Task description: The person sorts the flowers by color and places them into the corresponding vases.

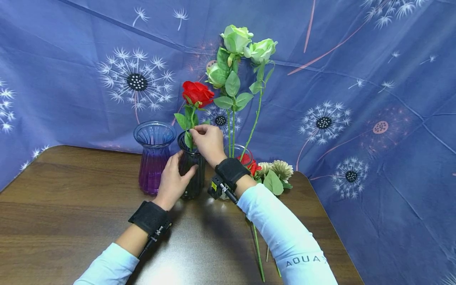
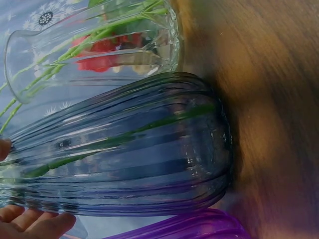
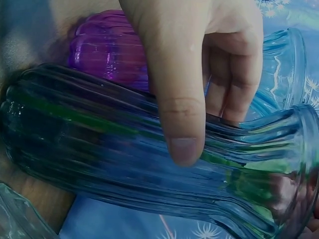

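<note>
A dark ribbed glass vase (image 1: 193,180) stands upright on the table. My left hand (image 1: 172,178) holds it from the left, thumb on the near side and fingers round the far side, as the right wrist view shows. One red artificial rose (image 1: 198,94) rises from the vase's mouth. With thumb and fingertips my right hand (image 1: 211,143) pinches this rose's stem and leaves just at the rim. In the left wrist view the green stem (image 2: 124,137) runs slantwise down inside the vase to near its base.
Left of the dark vase stands a blue-purple vase (image 1: 154,158), close beside it. A clear vase (image 2: 124,40) with several pale green roses (image 1: 236,39) is to the right, partly behind the right wrist. Another red flower (image 1: 251,164) and cream blooms (image 1: 281,170) lie on the table (image 1: 71,213).
</note>
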A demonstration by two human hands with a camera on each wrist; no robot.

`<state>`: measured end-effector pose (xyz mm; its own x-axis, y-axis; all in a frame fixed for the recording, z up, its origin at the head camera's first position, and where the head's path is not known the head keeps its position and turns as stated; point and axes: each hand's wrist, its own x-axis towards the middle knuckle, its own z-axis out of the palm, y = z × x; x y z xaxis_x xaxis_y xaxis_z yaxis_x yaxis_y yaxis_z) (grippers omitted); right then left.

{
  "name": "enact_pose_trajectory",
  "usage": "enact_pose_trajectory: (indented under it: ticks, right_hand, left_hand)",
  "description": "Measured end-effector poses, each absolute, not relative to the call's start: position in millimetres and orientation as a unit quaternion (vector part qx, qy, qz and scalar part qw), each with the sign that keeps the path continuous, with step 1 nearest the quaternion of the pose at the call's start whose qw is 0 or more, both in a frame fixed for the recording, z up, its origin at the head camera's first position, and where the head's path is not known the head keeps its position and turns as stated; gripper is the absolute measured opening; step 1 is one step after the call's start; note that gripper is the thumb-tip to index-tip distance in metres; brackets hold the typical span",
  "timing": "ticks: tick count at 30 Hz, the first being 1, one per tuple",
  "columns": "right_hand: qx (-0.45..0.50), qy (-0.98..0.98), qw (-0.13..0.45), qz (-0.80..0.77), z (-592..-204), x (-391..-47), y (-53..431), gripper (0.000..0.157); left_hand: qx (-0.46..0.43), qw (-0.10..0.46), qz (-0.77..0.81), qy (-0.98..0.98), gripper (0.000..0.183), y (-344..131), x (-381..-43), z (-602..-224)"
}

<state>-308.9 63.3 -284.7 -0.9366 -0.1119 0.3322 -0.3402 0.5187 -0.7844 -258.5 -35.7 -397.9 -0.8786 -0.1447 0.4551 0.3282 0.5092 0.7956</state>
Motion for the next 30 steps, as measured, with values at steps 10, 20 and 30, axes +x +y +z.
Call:
enact_pose_trajectory:
  ticks: [10, 20, 30]
  right_hand:
    - [0.137, -0.851, 0.112, 0.495, -281, -308, 68, 0.021]
    - [0.122, -0.830, 0.136, 0.528, -275, -302, 87, 0.019]
    - [0.079, -0.807, 0.181, 0.557, -270, -295, 129, 0.021]
  left_hand:
    - [-0.056, 0.261, -0.492, -0.828, 0.062, -35, -259, -397]
    - [-0.058, 0.271, -0.487, -0.828, 0.062, -34, -259, -397]
    - [-0.061, 0.277, -0.489, -0.825, 0.063, -33, -260, -401]
